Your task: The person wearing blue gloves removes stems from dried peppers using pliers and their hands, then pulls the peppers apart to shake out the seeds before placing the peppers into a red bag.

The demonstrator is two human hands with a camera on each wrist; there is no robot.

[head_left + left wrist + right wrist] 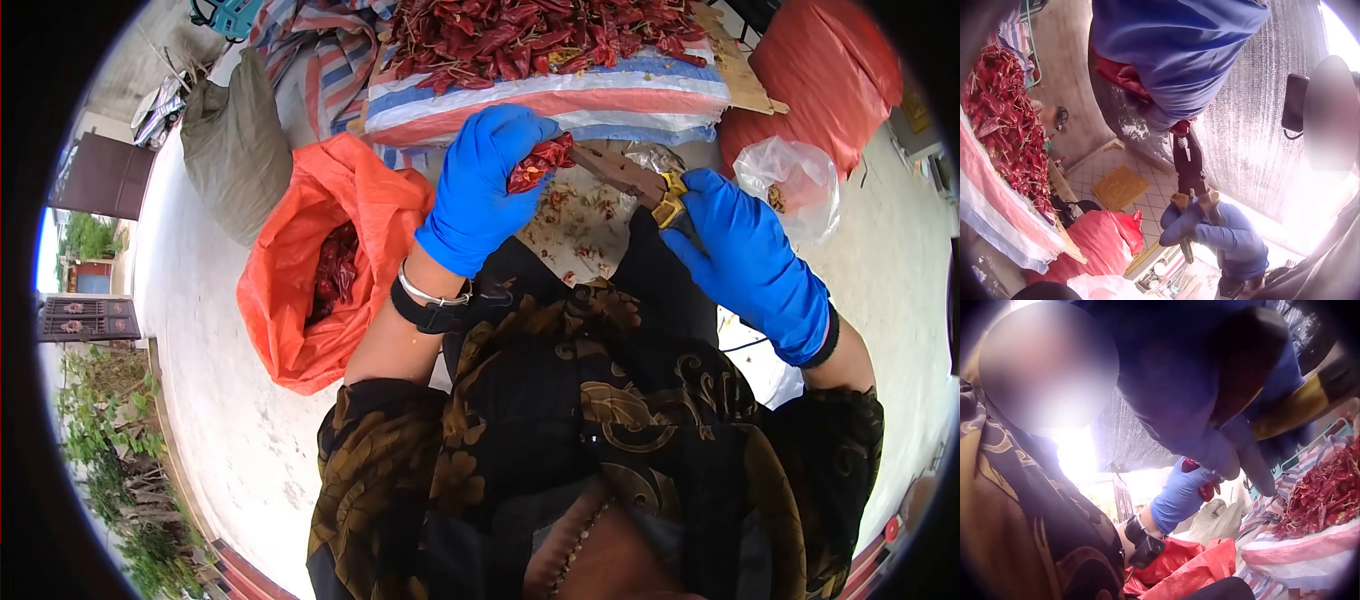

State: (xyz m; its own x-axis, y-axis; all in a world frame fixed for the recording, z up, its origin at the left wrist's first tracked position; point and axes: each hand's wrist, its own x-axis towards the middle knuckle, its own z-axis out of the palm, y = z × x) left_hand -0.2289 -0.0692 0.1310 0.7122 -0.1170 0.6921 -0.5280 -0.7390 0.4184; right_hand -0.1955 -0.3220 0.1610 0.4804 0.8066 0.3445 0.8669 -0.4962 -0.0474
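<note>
Nearest the camera, at the bottom centre of the head view, is the person's dark patterned shirt (520, 400), with both gloved hands reaching out beyond it. Near the upper centre, the left hand (480, 190) has its fingers curled round a bunch of dried red chillies (542, 165), gripping it with one end facing the other hand. To the right of it, the right hand (745, 260) has its fingers wrapped round the yellow handles of a pair of shears (625, 175), whose blades reach to that end of the bunch; whether the blades are apart or closed I cannot tell. The step in hand looks to be snipping the stem ends. The next move calls for the left fingers to keep the bunch firm and the stems lined up, well back from the blades, while the right fingers squeeze the handles. A heap of chillies (520, 40) lies on a striped sheet (550, 103) at the top of the frame; left of centre, an open orange-red bag (275, 310) holds more chillies, and loose scraps (580, 220) lie below the hands.
</note>
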